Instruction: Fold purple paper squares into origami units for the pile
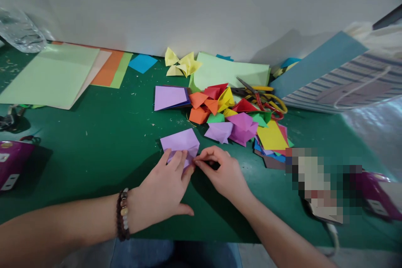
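A light purple sheet of paper (180, 139), partly folded, lies on the green table in front of me. My left hand (161, 192) rests on its near part, fingers stretched flat and the thumb out to the side. Thumb and forefinger of my right hand (224, 171) are pinched together at the paper's right corner. My fingers hide the near edge. Just beyond it are folded purple pieces (243, 127), orange pieces (201, 108) and yellow pieces (226, 99). A stack of purple-topped squares (169, 97) lies behind the sheet.
Scissors (257, 94) with yellow and red handles lie behind the folded pieces. Coloured squares (271, 136) and a blurred-out device (317, 188) are to the right, near a striped paper bag (339, 79). Large pale green sheets (50, 75) and a purple box (15, 163) sit left.
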A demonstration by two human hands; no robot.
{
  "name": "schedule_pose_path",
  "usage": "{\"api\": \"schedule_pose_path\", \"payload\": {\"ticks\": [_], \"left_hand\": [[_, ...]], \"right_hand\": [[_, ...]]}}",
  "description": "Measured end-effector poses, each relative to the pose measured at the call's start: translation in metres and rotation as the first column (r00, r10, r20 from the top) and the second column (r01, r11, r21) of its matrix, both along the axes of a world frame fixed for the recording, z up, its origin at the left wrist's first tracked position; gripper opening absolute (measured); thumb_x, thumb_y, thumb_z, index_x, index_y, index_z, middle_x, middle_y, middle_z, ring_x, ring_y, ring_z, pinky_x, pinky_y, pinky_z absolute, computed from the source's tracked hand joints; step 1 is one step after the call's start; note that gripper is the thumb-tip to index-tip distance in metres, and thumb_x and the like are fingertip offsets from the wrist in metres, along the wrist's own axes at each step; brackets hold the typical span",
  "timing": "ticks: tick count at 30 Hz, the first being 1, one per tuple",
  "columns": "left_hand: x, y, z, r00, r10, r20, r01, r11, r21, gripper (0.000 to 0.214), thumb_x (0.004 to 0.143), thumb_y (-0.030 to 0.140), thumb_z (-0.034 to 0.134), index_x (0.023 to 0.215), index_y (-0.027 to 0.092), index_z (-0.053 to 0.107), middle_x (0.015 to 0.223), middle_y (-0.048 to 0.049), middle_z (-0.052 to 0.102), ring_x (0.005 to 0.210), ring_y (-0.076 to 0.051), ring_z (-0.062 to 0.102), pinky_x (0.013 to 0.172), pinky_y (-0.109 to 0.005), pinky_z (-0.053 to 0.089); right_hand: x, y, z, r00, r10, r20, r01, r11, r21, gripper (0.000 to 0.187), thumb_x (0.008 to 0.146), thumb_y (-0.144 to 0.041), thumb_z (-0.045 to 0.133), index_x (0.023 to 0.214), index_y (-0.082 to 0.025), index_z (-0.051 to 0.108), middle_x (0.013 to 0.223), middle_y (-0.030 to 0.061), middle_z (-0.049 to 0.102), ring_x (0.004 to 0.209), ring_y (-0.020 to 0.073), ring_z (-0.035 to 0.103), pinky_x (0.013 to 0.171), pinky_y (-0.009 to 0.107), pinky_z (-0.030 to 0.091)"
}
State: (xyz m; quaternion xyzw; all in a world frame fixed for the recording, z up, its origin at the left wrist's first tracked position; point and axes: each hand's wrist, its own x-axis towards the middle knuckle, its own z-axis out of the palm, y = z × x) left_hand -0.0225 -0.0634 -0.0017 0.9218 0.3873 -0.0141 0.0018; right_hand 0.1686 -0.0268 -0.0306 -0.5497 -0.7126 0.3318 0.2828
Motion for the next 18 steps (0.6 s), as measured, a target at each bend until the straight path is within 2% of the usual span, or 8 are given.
{"api": "schedule_pose_path", "payload": {"ticks": [12,18], "left_hand": [[0.001,0.002,0.002,1.000,-0.005,-0.009,0.004,0.999,-0.032,0.093,0.072,0.077,0.054,0.132,0.006,0.052,0.134,-0.0267,0.051,0.128,-0.038,0.040,0.106,-0.054,0.028],[0.001,0.001,0.004,1.000,-0.003,-0.005,0.003,1.000,-0.026,0.092,0.072,0.076,0.054,0.132,0.006,0.052,0.134,-0.0259,0.050,0.125,-0.037,0.041,0.106,-0.053,0.028]], "right_hand": [[0.002,0.020,-0.001,0.995,-0.096,-0.007,0.097,0.994,0.052,0.011,0.080,-0.030,0.064,0.077,-0.023,0.056,0.082,0.0032,0.074,0.075,0.0210,0.068,0.074,0.038,0.050],[-0.002,0.019,0.001,0.990,-0.137,0.036,0.132,0.984,0.120,0.012,0.082,-0.029,0.060,0.074,-0.023,0.053,0.083,0.0039,0.075,0.071,0.0199,0.066,0.073,0.037,0.048]]}}
